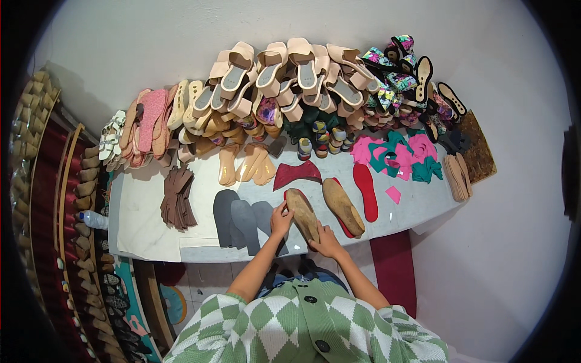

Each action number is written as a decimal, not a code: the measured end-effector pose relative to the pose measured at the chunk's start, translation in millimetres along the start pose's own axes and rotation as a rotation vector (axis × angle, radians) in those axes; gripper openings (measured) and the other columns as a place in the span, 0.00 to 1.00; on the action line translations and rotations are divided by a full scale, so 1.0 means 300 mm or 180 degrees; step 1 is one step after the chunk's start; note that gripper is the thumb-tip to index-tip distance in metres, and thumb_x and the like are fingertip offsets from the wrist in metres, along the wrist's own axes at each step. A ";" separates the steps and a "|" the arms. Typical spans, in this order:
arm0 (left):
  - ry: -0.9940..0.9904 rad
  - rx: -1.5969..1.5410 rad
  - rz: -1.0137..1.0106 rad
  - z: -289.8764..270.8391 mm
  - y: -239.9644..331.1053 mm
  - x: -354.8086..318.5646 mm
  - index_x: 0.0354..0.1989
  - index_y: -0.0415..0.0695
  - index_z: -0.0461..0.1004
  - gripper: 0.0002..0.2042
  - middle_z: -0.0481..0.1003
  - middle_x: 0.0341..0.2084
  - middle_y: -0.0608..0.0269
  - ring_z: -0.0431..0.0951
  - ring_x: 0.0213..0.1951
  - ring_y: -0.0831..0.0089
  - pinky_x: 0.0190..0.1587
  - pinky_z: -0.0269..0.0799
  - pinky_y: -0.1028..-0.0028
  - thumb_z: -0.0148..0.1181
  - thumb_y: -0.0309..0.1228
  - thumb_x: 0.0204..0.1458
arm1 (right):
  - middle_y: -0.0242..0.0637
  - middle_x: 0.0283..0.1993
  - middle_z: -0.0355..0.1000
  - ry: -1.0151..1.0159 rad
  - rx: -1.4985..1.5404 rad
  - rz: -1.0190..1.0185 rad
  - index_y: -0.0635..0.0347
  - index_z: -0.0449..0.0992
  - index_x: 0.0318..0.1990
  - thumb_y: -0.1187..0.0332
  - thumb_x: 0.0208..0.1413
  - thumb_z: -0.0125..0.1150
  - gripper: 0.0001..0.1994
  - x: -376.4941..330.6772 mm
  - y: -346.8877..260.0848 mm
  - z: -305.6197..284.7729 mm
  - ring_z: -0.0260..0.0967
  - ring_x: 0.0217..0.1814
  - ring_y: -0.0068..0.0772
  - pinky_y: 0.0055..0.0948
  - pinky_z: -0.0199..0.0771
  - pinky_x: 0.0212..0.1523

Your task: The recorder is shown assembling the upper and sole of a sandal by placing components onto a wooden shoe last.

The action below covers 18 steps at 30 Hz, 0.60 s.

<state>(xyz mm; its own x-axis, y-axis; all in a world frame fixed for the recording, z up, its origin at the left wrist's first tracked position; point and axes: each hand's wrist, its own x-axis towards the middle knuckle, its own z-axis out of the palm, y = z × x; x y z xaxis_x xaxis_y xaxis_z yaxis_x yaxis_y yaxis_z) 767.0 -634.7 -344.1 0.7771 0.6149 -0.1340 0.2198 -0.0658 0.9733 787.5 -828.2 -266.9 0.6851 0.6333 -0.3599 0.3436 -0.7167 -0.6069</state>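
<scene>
Tan and stiff-looking, the sole-shaped piece (302,213) sits between both hands on the white counter (145,212), in the only view, the head camera. The left hand (281,219) pinches its left edge near the middle with the grip closed on it; the right hand (327,241) closes its grip over the near end. A red insole edge shows under the piece's far end, so the two seem stacked, though how well they line up cannot be told.

Just left of the left grip lie three grey insoles (245,222), one touching the wrist area; a sideways slide of that hand could push them out of their row. Just right of the right grip lies a second tan sole (343,207) on a red piece, with a long red insole (365,192) beyond it. These are close enough that a turn of the held piece could knock them askew. The near end sits close to the counter's front edge, so a loosened grip could let it tip off.
</scene>
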 end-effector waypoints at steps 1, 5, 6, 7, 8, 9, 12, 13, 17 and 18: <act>-0.0092 0.0370 0.0026 0.002 0.031 -0.007 0.50 0.43 0.67 0.23 0.68 0.41 0.54 0.75 0.34 0.68 0.40 0.70 0.72 0.61 0.35 0.44 | 0.62 0.45 0.58 0.0055 -0.0007 -0.0014 0.68 0.43 0.62 0.56 0.44 0.57 0.42 -0.001 0.013 -0.003 0.58 0.48 0.59 0.41 0.59 0.51; -0.0228 0.0870 0.0487 -0.039 0.060 -0.011 0.49 0.42 0.68 0.23 0.69 0.39 0.53 0.73 0.36 0.66 0.40 0.69 0.71 0.61 0.31 0.42 | 0.61 0.45 0.59 -0.0014 0.0313 0.0058 0.67 0.49 0.60 0.52 0.45 0.57 0.40 0.018 -0.009 -0.049 0.60 0.48 0.57 0.39 0.60 0.50; -0.0293 0.0927 0.0818 -0.045 0.072 -0.010 0.49 0.42 0.69 0.22 0.69 0.39 0.53 0.73 0.36 0.65 0.40 0.69 0.71 0.61 0.29 0.42 | 0.61 0.46 0.59 -0.0070 0.0551 0.0135 0.67 0.52 0.60 0.52 0.45 0.57 0.39 0.025 -0.005 -0.064 0.60 0.48 0.56 0.38 0.60 0.51; -0.0286 0.0917 0.0821 -0.054 0.084 -0.003 0.49 0.42 0.69 0.22 0.69 0.39 0.53 0.73 0.36 0.65 0.40 0.69 0.71 0.61 0.29 0.42 | 0.61 0.46 0.59 -0.0070 0.0538 0.0132 0.67 0.52 0.60 0.52 0.45 0.57 0.39 0.039 0.002 -0.079 0.60 0.48 0.56 0.38 0.60 0.51; -0.0415 0.0929 0.0770 -0.067 0.097 0.009 0.47 0.43 0.70 0.20 0.69 0.38 0.53 0.73 0.36 0.65 0.40 0.69 0.71 0.60 0.28 0.42 | 0.60 0.47 0.59 -0.0015 0.0663 0.0082 0.66 0.57 0.57 0.53 0.46 0.56 0.34 0.057 0.008 -0.097 0.61 0.48 0.53 0.37 0.61 0.50; -0.0535 0.0948 0.0708 -0.086 0.100 0.017 0.45 0.43 0.71 0.18 0.69 0.38 0.53 0.74 0.36 0.64 0.40 0.70 0.71 0.58 0.26 0.42 | 0.59 0.47 0.60 0.0025 0.0793 0.0028 0.65 0.62 0.54 0.53 0.48 0.55 0.30 0.072 0.007 -0.111 0.62 0.48 0.51 0.36 0.62 0.50; -0.0265 0.0701 0.0598 -0.119 0.089 0.067 0.42 0.42 0.72 0.14 0.70 0.37 0.53 0.74 0.36 0.64 0.40 0.70 0.71 0.56 0.24 0.43 | 0.55 0.47 0.62 0.0354 0.0749 -0.0243 0.65 0.68 0.48 0.58 0.50 0.53 0.22 0.149 0.009 -0.176 0.65 0.45 0.45 0.35 0.65 0.46; -0.0191 0.0713 0.0581 -0.128 0.085 0.081 0.41 0.41 0.72 0.13 0.70 0.37 0.52 0.74 0.36 0.64 0.41 0.70 0.71 0.56 0.24 0.44 | 0.50 0.44 0.66 0.0629 0.0916 -0.0332 0.64 0.70 0.45 0.61 0.50 0.53 0.18 0.185 0.010 -0.184 0.66 0.40 0.41 0.33 0.66 0.42; 0.0115 0.0759 0.0390 -0.135 0.075 0.154 0.42 0.40 0.70 0.13 0.71 0.37 0.54 0.75 0.37 0.68 0.40 0.70 0.74 0.54 0.25 0.46 | 0.42 0.37 0.71 0.0977 0.1039 -0.0268 0.61 0.71 0.43 0.65 0.49 0.55 0.14 0.364 0.046 -0.240 0.68 0.36 0.32 0.30 0.67 0.38; 0.0166 0.0755 0.0383 -0.134 0.074 0.171 0.42 0.40 0.70 0.13 0.71 0.37 0.54 0.75 0.37 0.68 0.40 0.70 0.74 0.54 0.25 0.46 | 0.42 0.37 0.71 0.0946 0.1027 -0.0307 0.61 0.71 0.43 0.65 0.49 0.55 0.14 0.402 0.045 -0.254 0.68 0.36 0.32 0.30 0.67 0.38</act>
<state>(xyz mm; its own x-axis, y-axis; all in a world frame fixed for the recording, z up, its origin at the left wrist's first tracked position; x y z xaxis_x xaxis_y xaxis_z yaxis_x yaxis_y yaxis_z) 788.1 -573.2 -321.8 0.7760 0.6307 -0.0041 0.2644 -0.3194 0.9100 923.7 -783.8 -264.7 0.8308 0.5476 -0.1001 0.2295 -0.5007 -0.8347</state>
